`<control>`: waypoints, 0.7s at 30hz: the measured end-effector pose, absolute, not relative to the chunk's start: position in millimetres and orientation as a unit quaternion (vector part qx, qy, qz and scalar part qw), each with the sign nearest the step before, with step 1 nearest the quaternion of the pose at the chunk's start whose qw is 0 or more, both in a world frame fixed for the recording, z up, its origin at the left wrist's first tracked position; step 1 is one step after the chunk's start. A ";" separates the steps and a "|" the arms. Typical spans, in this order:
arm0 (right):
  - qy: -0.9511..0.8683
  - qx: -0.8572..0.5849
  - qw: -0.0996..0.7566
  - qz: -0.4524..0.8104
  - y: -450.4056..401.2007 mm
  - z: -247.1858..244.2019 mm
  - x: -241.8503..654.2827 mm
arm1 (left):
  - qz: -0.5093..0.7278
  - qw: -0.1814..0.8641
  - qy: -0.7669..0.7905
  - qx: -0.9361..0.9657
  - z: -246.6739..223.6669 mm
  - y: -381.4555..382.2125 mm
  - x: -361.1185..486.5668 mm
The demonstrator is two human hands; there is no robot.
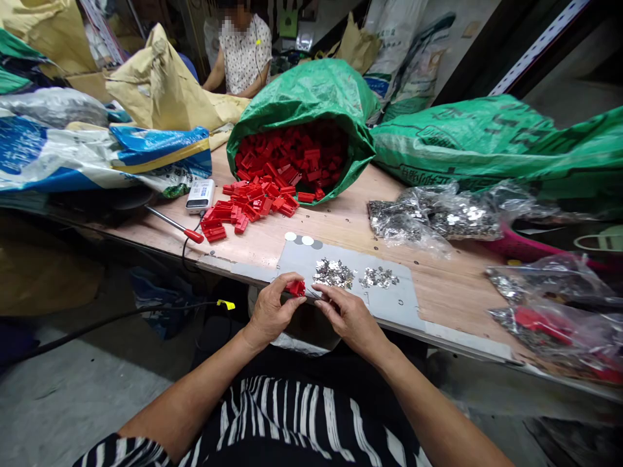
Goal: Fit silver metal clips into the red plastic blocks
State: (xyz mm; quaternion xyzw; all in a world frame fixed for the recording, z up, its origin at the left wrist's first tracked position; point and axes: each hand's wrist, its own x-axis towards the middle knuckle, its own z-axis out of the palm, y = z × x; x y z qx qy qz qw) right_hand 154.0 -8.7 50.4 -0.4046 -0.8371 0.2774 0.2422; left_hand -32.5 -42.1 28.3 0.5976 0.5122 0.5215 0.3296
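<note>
**Red piece (296, 287) pinched in your left hand (270, 312)**

Your left thumb and fingers grip the red piece at the table's near edge, beside the gray sheet (406, 295). Just beside it, your right hand (353, 318) pinches a thin dark item (315, 294), too small to identify. Two piles of small metal parts (333, 272) lie on the gray sheet, just beyond your right hand. Farther back, more red pieces (253, 204) spill from a green sack (311, 91) onto the wooden tabletop (341, 224).
</note>
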 end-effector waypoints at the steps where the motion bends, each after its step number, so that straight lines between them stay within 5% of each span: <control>1: -0.834 -0.414 0.240 0.273 -8.3 50.0 152.5 | 0.519 0.323 0.513 0.603 28.0 -39.9 -32.8; 21: -0.850 -0.433 0.191 0.230 -1.2 48.1 141.6 | 0.485 0.334 0.494 0.640 23.6 -26.7 -37.6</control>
